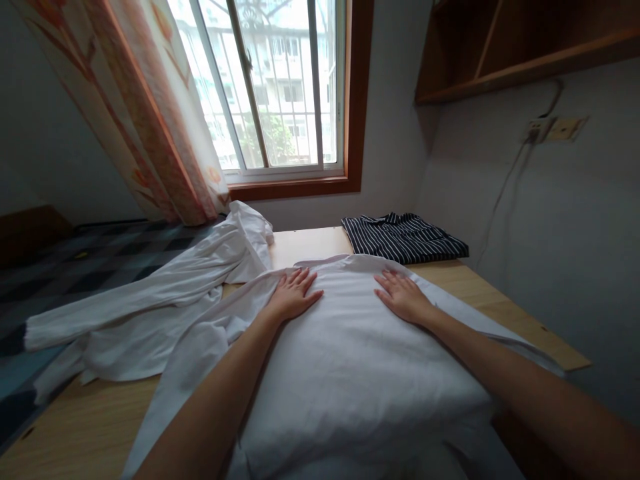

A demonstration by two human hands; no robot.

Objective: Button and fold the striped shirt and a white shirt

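Observation:
A white shirt [350,360] is spread over the wooden table in front of me, its near end hanging toward me. On its upper left part my left hand [295,293] lies flat with the fingers stretched out. My right hand [403,295] rests flat on the upper right part, fingers apart. Neither hand grips the cloth. Soft creases run across the fabric between the two hands. One sleeve reaches out to the right under my right forearm, and bunched cloth lies beside my left forearm.
A folded black-and-white striped shirt [405,238] lies at the table's [480,293] back right. Another white garment [190,267] sprawls at the left, partly over a checked bedspread [40,273]. Behind are a curtain [145,100] and a window [280,87]; a shelf [525,73] hangs upper right.

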